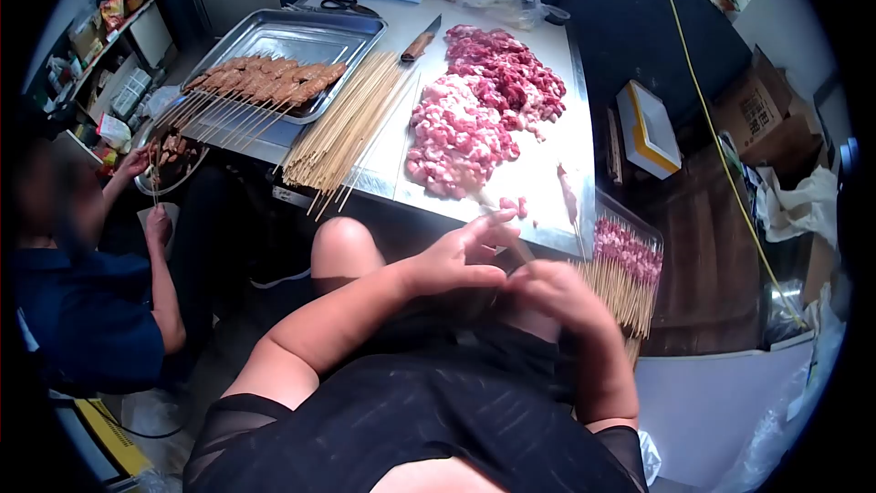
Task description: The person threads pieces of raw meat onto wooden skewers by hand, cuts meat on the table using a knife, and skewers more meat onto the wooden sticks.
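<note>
Just off the near table edge, my left hand (465, 254) has its thumb and fingers apart. My right hand (558, 292) is close beside it, curled and smeared by motion. A thin, pale streak shows between the hands, too blurred to name. Beyond them, a pile of diced raw meat (461, 141), pale pink in front and darker red behind, lies on the white tabletop (543, 169). A few loose meat pieces (514, 206) sit near the edge. One skewer with meat (568, 194) lies at the right edge. Bare wooden skewers (342, 132) are heaped left of the pile.
A metal tray (360, 32) holds browned meat skewers (274, 80). A knife (422, 40) lies behind the bare skewers. Raw meat skewers (628, 260) fill a lower tray at right. At left, a co-worker (100, 310) handles a skewer over a bowl. A yellow cord (707, 119) hangs at right.
</note>
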Demonstrator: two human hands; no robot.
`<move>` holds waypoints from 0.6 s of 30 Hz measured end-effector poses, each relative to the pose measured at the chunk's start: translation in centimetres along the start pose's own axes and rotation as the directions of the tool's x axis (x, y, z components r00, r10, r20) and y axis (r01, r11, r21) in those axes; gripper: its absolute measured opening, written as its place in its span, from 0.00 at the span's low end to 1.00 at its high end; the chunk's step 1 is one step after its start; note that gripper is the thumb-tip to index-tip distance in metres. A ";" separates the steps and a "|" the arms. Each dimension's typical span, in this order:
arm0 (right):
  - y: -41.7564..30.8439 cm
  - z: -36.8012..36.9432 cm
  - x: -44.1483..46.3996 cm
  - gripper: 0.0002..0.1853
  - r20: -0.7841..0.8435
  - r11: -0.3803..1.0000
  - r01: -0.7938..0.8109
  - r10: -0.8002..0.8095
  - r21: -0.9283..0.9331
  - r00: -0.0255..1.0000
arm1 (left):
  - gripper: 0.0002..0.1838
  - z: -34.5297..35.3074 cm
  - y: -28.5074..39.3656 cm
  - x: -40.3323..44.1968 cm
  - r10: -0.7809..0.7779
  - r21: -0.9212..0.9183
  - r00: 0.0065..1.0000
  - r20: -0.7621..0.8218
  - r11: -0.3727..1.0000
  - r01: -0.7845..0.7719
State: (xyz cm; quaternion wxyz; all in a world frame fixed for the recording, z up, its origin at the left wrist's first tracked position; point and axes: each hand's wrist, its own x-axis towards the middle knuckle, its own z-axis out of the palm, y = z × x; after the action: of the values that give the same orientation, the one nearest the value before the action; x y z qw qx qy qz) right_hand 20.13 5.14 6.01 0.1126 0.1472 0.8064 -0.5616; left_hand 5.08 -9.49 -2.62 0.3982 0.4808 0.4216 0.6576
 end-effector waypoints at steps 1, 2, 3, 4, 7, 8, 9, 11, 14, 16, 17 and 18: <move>1.5 1.6 0.1 0.11 0.076 0.998 -0.041 0.037 0.050 0.996 | 0.42 0.6 0.8 -0.5 0.003 -0.077 0.999 0.047 0.997 0.001; 1.7 3.3 0.3 0.11 0.133 0.999 0.037 -0.036 -0.008 0.990 | 0.38 1.8 2.4 -0.9 -0.079 -0.134 0.996 0.040 0.987 0.083; 2.1 4.8 0.5 0.11 0.163 0.989 0.140 -0.144 0.038 0.976 | 0.31 2.9 2.9 -1.3 -0.166 -0.154 0.985 -0.048 0.975 0.157; 1.9 5.7 0.5 0.12 0.225 0.988 0.019 -0.054 0.154 0.973 | 0.30 3.5 3.6 -1.9 -0.204 -0.228 0.978 -0.054 0.956 0.187; 2.2 7.1 0.3 0.14 0.278 0.916 0.083 -0.204 0.393 0.938 | 0.33 5.0 6.8 -3.9 -0.237 -0.305 0.957 -0.167 0.935 0.179; 2.5 7.8 -0.5 0.14 0.249 0.878 0.155 -0.292 0.454 0.923 | 0.35 5.6 8.2 -4.6 -0.182 -0.140 0.958 -0.220 0.978 0.153; 2.3 8.4 -0.7 0.14 0.235 0.845 0.201 -0.353 0.495 0.906 | 0.37 5.8 9.0 -5.1 -0.109 0.003 0.956 -0.273 0.993 0.114; 1.8 8.7 -2.2 0.17 0.156 0.831 0.234 -0.354 0.504 0.922 | 0.35 6.7 9.4 -4.8 -0.021 0.095 0.951 -0.309 0.994 0.053; 3.9 9.3 -2.3 0.17 0.007 0.771 0.347 -0.414 0.534 0.910 | 0.32 7.8 9.0 -3.7 -0.069 0.032 0.956 -0.285 0.996 0.081; 5.0 9.2 -3.0 0.13 -0.051 0.713 0.363 -0.419 0.600 0.906 | 0.31 8.1 8.4 -2.7 -0.150 0.024 0.960 -0.236 0.987 0.161; 5.4 9.0 -3.4 0.12 -0.062 0.657 0.338 -0.406 0.674 0.912 | 0.30 7.8 7.9 -2.1 -0.148 0.084 0.966 -0.213 0.982 0.169; 6.4 8.8 -3.3 0.12 -0.084 0.624 0.327 -0.386 0.710 0.919 | 0.28 7.3 7.7 -1.3 -0.142 0.096 0.965 -0.221 0.981 0.166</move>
State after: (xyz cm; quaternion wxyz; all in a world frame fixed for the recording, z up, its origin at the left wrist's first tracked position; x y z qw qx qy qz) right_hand 25.71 -1.45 -1.47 -0.0359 -0.0052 0.5341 -0.8447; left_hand 11.50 -11.92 5.53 0.3725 0.3952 0.5350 0.6472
